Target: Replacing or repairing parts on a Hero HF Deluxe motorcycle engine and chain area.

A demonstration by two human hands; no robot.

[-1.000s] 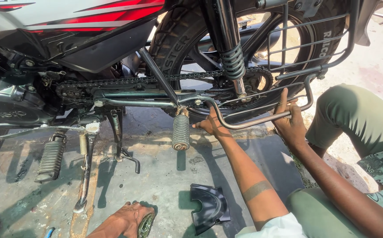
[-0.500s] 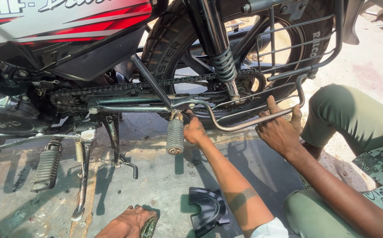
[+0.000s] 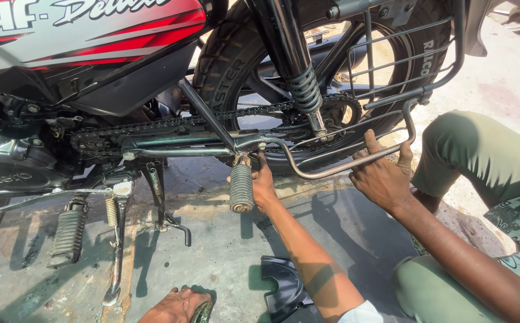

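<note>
Left hand [image 3: 264,181]: closed around footpeg [image 3: 241,188] mount.
Right hand [image 3: 381,174]: gripping guard rail [image 3: 332,170].
Red panel [image 3: 86,30]: lettering cut off at top.

The person crouches beside a motorcycle, both hands up at its rear frame. The left hand [image 3: 262,179] sits against the rear footpeg [image 3: 241,188], fingers up at its bracket. The right hand [image 3: 381,177] curls over the bent guard bar [image 3: 332,170], well apart from the left. Just above both grips run the chain [image 3: 170,125] and the shock spring [image 3: 305,90]. Below the left forearm lies a black plastic cover [image 3: 282,287] on the concrete; a bare foot [image 3: 176,306] rests beside it.
</note>
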